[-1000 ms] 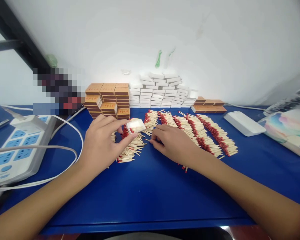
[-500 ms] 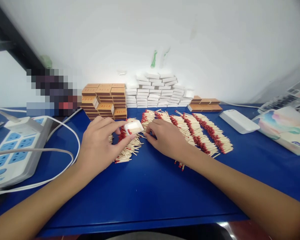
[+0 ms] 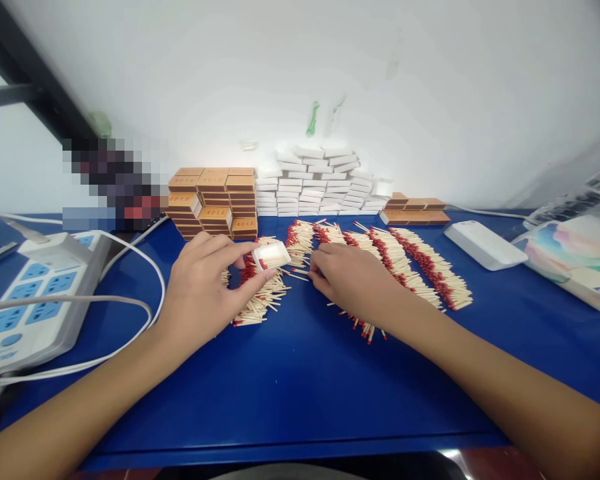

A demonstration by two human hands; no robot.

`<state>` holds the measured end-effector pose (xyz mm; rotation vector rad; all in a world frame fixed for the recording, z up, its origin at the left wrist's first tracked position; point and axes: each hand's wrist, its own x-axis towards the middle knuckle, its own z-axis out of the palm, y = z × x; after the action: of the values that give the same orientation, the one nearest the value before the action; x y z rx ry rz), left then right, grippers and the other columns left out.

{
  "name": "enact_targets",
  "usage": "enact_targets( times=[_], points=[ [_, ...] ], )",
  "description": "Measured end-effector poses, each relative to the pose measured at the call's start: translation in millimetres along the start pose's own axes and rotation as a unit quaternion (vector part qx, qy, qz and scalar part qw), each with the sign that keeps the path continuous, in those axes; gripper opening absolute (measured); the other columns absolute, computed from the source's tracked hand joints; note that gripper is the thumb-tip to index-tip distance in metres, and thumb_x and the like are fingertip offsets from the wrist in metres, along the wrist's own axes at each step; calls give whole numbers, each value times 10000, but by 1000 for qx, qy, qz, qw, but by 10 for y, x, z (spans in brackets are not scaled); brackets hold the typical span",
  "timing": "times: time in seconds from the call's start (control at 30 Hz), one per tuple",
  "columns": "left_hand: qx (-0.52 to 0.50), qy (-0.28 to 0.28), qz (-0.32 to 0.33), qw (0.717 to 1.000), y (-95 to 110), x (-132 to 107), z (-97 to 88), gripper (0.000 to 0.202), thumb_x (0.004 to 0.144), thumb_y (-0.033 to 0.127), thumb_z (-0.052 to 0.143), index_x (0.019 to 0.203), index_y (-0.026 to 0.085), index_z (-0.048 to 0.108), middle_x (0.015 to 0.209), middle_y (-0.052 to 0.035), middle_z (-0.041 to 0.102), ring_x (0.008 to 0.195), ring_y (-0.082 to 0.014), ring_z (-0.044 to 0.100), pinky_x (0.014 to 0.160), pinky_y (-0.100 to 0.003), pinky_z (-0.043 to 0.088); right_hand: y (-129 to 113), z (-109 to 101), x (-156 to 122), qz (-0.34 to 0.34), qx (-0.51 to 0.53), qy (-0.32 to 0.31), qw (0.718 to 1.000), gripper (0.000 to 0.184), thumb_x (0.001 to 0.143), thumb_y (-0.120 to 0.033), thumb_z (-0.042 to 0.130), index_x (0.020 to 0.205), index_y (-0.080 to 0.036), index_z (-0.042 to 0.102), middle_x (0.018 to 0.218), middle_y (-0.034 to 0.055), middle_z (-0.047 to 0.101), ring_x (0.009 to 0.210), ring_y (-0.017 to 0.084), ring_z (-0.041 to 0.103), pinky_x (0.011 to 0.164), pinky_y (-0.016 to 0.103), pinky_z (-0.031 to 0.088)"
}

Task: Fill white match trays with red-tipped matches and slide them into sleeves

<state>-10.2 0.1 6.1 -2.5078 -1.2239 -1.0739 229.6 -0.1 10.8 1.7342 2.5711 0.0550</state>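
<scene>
Head view: a blue table (image 3: 280, 393) is seen nearest, spread in front of a small white tray (image 3: 268, 249). Well to the left of the tray, a power strip (image 3: 13, 340) is set, with a white adapter (image 3: 55, 248) plugged into it. Just left of the tray, the left hand (image 3: 203, 283) is placed; the tray is gripped between its thumb and fingers, open side turned up, over a heap of matches (image 3: 260, 303). Some red-headed matches (image 3: 276, 263) are contained in the tray. To its right, the right hand (image 3: 347, 277) is held low, thumb and fingertips brought close together; whether a match is pinched there cannot be told. Between the tray and those fingertips, a few loose matches (image 3: 299, 276) are scattered. Farther right of the tray, rows of matches (image 3: 433, 267) are laid side by side, partly hidden by the right hand. Well to the tray's right, a white block (image 3: 485, 245) and a pastel-patterned pack (image 3: 570, 257) are placed. Behind the tray, white boxes (image 3: 313, 187) are piled against the wall (image 3: 205, 73), with orange matchboxes (image 3: 213, 200) stacked behind-left of it and a lower orange stack (image 3: 415, 213) behind-right.
</scene>
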Motion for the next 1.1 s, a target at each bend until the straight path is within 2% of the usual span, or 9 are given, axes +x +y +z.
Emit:
enact_targets(
  times=[0.27,0.57,0.7,0.9,1.1],
  points=[
    [2,6,7,1000,11,0,12,334,924,461,744,1106,181,751,776,-20,651,786,-211,574,778,-372,484,76,40,-32,-28,2,31,999,179,1007,-193,511,926,-175,670,1015,72,719,852,197,642,649,323,321],
    [-3,7,10,1000,7,0,4,338,919,458,749,1110,179,759,777,-26,650,776,-214,563,772,-379,493,65,15,-4,-23,2,15,1000,174,1011,-190,507,932,-171,661,1027,72,711,852,189,633,652,312,324],
    [-2,12,14,1000,8,-2,4,313,923,447,749,1099,188,751,780,-20,653,778,-208,567,774,-374,499,21,-7,-41,-32,17,29,999,159,1007,-219,522,947,-178,663,1018,60,711,853,189,640,645,318,325],
    [-8,8,15,1000,9,-7,9,329,920,439,757,1148,202,742,797,-14,656,789,-206,570,782,-375,497,-105,8,-75,-36,5,-4,999,201,1026,-232,485,983,-175,674,1045,68,721,892,216,675,650,335,341],
    [-9,-1,13,1000,8,-11,-2,321,925,430,754,1156,207,736,784,-9,653,782,-201,563,787,-371,491,-87,54,-66,-30,22,26,999,179,1025,-240,493,1042,-170,657,1069,80,709,913,224,680,644,330,371]
  ],
)
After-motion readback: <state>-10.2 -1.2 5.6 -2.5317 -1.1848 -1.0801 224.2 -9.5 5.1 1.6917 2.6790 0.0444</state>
